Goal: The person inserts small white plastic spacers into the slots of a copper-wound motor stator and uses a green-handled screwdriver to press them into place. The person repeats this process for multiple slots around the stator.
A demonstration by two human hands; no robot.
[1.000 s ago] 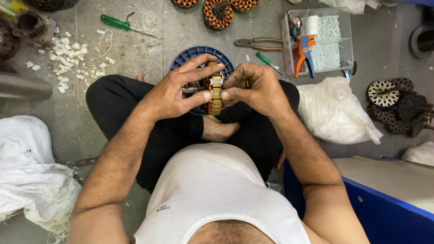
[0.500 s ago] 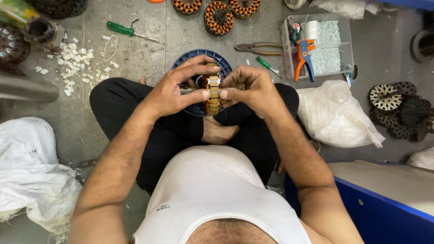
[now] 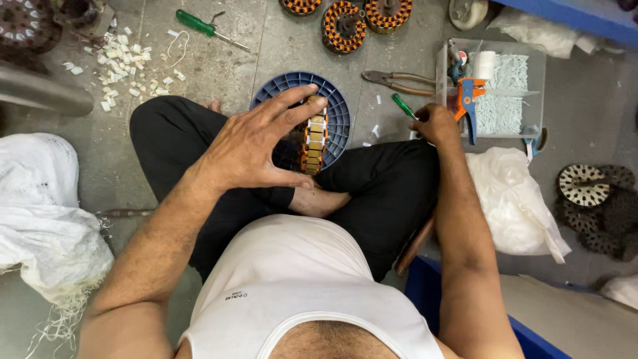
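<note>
Copper-wound stator core (image 3: 314, 135) is held on edge by the left hand (image 3: 256, 147), its fingers (image 3: 297, 96) spread around it, above a blue slotted disc (image 3: 337, 110) over the lap. Beside the clear tray (image 3: 535, 100), the right hand (image 3: 435, 123) is curled at a green screwdriver (image 3: 403, 105); whether it is gripped cannot be told.

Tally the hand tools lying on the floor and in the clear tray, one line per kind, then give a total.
Green-handled screwdrivers: 2, one long, one small by the right hand
Pliers: 1
Orange-and-blue stripper tool: 1, in the clear tray
Total: 4

The left hand holds a wound stator, not counted as a tool.
</note>
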